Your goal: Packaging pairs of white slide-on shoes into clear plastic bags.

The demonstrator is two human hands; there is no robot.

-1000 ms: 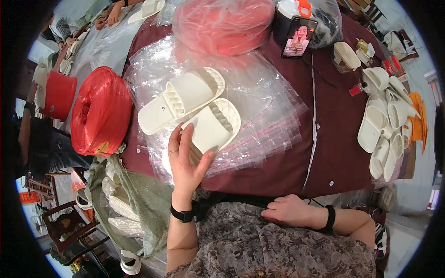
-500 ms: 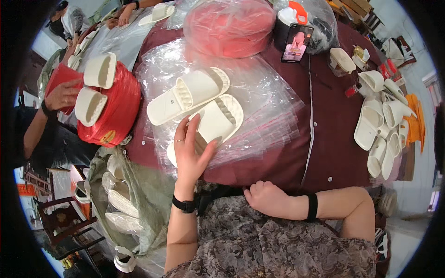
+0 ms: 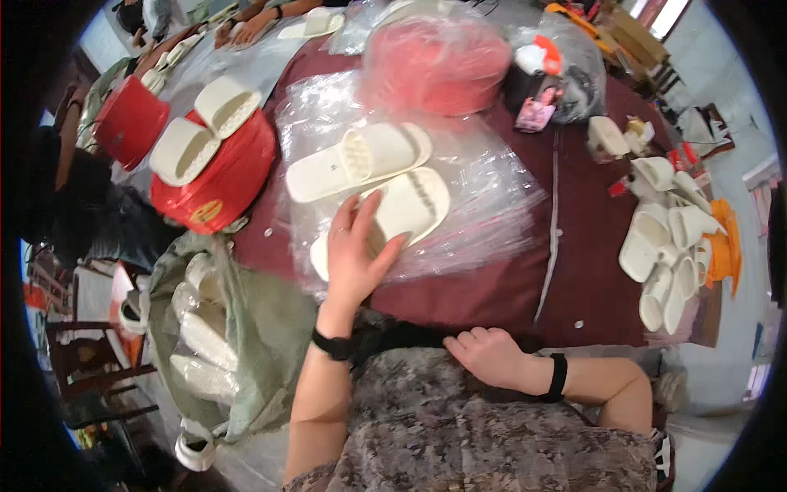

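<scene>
My left hand [image 3: 358, 250] lies with its fingers spread on the nearer of two cream slide slippers; this slipper [image 3: 412, 200] is partly covered by the hand. Just beyond it lies the other slipper [image 3: 324, 174], side by side with the first, both strap side up. Under the pair is a spread of clear plastic bags [image 3: 484, 221]. Close to the table's front edge, my right hand [image 3: 489, 356] rests with its fingers curled in, and nothing shows in it.
A red wrapped bundle [image 3: 238, 180] with two slippers on it stands left, beside a red tub [image 3: 131, 123]. Pink twine [image 3: 434, 70] and a phone [image 3: 537, 113] sit at the back. Several slippers [image 3: 648, 238] are piled right. A green sack [image 3: 270, 328] holds wrapped slippers.
The whole view has tilted and shifted a little. Another person's hand has drawn away from the red tub at the left. My left hand stays on the slipper; my right hand remains curled.
</scene>
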